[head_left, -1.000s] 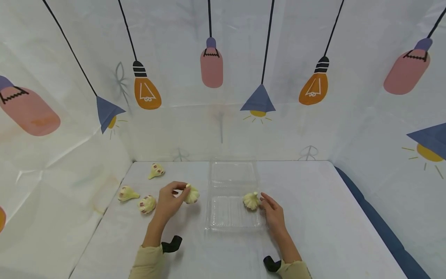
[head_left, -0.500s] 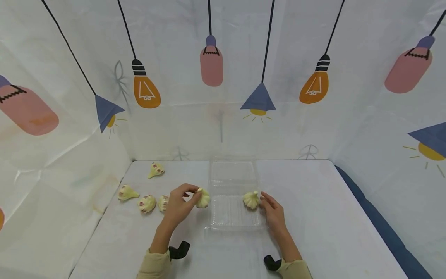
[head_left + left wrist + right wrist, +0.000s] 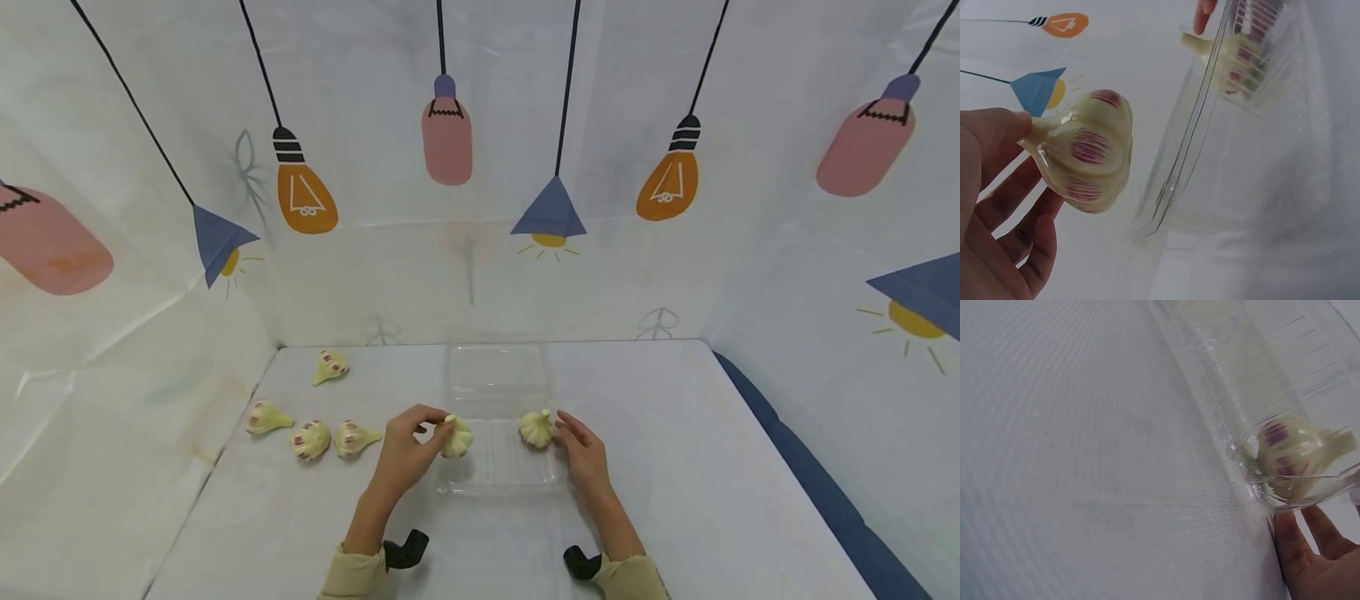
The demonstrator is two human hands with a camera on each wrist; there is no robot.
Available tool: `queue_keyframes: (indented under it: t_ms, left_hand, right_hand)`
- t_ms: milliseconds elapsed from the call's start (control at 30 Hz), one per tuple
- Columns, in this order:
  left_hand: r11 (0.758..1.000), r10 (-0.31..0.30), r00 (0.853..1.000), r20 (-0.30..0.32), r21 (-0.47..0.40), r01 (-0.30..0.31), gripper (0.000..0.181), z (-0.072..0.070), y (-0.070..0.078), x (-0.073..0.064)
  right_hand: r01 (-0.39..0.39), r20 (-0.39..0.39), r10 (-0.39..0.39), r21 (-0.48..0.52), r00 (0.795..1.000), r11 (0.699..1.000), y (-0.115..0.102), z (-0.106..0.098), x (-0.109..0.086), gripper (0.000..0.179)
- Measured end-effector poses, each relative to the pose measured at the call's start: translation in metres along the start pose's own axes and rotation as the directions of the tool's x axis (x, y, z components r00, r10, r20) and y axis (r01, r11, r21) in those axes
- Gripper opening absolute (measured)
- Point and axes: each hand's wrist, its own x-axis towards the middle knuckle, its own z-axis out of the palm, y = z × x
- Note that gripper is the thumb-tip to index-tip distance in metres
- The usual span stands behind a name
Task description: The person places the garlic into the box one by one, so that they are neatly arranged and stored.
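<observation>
My left hand (image 3: 408,454) pinches a garlic bulb (image 3: 456,437) by its stem between thumb and forefinger. Pale cream with purple streaks, the bulb (image 3: 1088,153) overlaps the left edge of a clear plastic container (image 3: 498,471) in the head view. A second garlic bulb (image 3: 536,428) lies inside the container, near its right wall. Beside that wall is my right hand (image 3: 588,462), relaxed, its fingertips (image 3: 1288,528) against the outside of the clear plastic in the right wrist view. The container's lid (image 3: 497,367) is folded back toward the wall.
Left of the container, several more garlic bulbs lie on the white table: one bulb (image 3: 354,438) near my left hand, another bulb (image 3: 311,440) beside it, one bulb (image 3: 267,417) near the left edge, and one bulb (image 3: 330,366) farther back. A printed sheet (image 3: 472,250) hangs behind.
My left hand has carried its garlic bulb rightward from beside the container to over its left edge, uncovering a bulb on the table. The right hand stays by the container's right wall.
</observation>
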Motion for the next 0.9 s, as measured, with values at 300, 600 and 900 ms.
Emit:
queue_keyframes:
  t_ms: [300, 600, 900]
  left_hand:
    - [0.999, 0.03, 1.0, 0.006, -0.041, -0.029, 0.011, 0.024, 0.001, -0.002]
    - [0.998, 0.008, 0.999, 0.035, -0.061, -0.005, 0.01, 0.045, 0.002, -0.006]
    - [0.996, -0.01, 0.997, 0.074, -0.085, 0.017, 0.01, 0.064, 0.008, -0.006]
  right_hand:
    - [-0.002, 0.006, 0.002, 0.023, 1.0, 1.0, -0.002, 0.0, -0.001, 0.036]
    - [-0.053, 0.026, 0.049, 0.198, 0.998, 0.979, -0.006, -0.002, -0.006, 0.042]
    - [-0.072, 0.046, 0.062, 0.25, 0.997, 0.966, -0.007, -0.003, -0.019, 0.045]
